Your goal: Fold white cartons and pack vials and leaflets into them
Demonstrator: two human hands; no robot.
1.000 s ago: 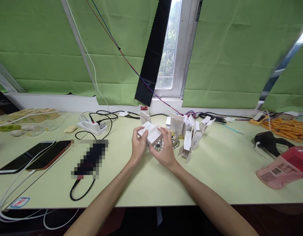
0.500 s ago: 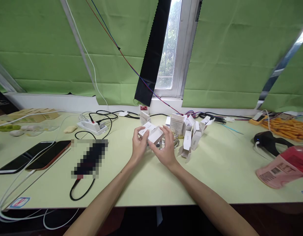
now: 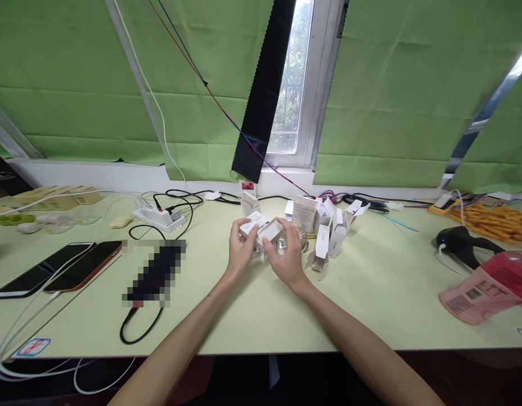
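Note:
My left hand is closed on a small white carton, with the thumb on its near side. In my right hand is a shallow white paper tray, gripped between thumb and fingers, its hollow side facing up. The tray's left end meets the carton and my left thumb; whether it is attached cannot be made out. Shiny small items lie partly hidden behind my right hand. Just to the right stands an open white box with flaps spread, beside another white box.
More white boxes cluster behind my right hand. A power strip with cables and two phones lie left. A black handheld device, a pink-red container and orange sticks are at the right.
The tray in my right hand has tipped so that its hollow side shows more, and my right thumb has shifted slightly. My left hand has hardly moved.

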